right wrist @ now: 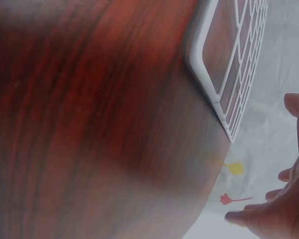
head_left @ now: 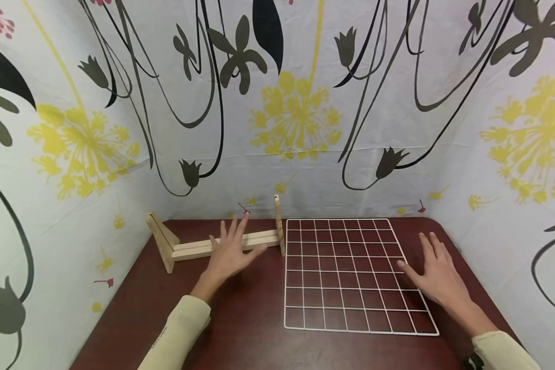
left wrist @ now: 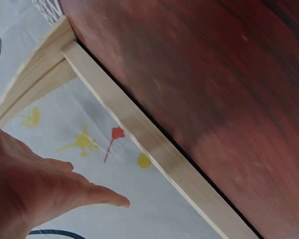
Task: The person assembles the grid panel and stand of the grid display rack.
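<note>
A wooden stand (head_left: 194, 250), two end pieces joined by a long bar, stands at the back left of the table. My left hand (head_left: 228, 257) is held over its bar with the fingers spread, gripping nothing. In the left wrist view the wooden bar (left wrist: 154, 144) runs diagonally past the hand (left wrist: 40, 184), apart from it. To the right of the stand lies a white wire grid panel (head_left: 351, 271), flat on the table. Beside the panel's right edge is my right hand (head_left: 439, 275), fingers extended and holding nothing. The right wrist view shows the panel's corner (right wrist: 194, 57) near that hand (right wrist: 284, 204).
The dark red-brown table (head_left: 240, 329) has a rounded far right corner. Patterned white cloth (head_left: 300, 180) with flowers hangs behind the table and on both sides. The stand's right end piece (head_left: 279, 226) stands close against the panel's left edge.
</note>
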Demonstrator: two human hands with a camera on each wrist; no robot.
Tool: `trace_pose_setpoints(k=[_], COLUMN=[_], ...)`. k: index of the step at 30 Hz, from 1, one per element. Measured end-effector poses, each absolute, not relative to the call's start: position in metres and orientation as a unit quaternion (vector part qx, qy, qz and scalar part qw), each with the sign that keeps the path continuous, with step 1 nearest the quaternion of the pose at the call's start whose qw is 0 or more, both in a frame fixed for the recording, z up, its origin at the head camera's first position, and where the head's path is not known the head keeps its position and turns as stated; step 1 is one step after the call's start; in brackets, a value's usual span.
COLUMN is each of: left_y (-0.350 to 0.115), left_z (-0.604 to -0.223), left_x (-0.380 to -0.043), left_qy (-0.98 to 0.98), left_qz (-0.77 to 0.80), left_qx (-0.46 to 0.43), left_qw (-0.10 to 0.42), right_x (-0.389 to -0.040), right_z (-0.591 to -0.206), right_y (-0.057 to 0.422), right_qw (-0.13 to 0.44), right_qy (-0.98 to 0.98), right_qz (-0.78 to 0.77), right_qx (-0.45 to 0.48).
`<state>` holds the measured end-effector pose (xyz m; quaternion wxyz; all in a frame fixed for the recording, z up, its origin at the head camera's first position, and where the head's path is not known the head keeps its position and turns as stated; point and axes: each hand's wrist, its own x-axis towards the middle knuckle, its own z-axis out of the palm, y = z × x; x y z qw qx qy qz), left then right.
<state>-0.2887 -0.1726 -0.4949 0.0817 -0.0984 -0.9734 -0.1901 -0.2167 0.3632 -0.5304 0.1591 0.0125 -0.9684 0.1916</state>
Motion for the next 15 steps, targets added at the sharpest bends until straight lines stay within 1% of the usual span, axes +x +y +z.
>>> trace_pose_setpoints(k=[4,8,15], left_y=[-0.168,-0.162,-0.152], left_z=[-0.495,-0.496,-0.502], left_x=[-0.285,-0.281,-0.277], left_qy=[-0.961,-0.947,-0.938], left_qz=[-0.241,-0.293,-0.326], left_qx=[-0.112,-0.120,-0.116], left_qw=[0.072,0.052,0.033], right_x=[-0.215,-0.214,-0.212], right_z=[-0.531,-0.532,-0.530], right_y=[0.362,0.362,0.363], right_qw=[0.157,0.145,0.119], right_qy=[-0.968,-0.972,-0.976], right_qz=[0.196,0.187,0.180], right_qx=[0.023,0.010,-0.009])
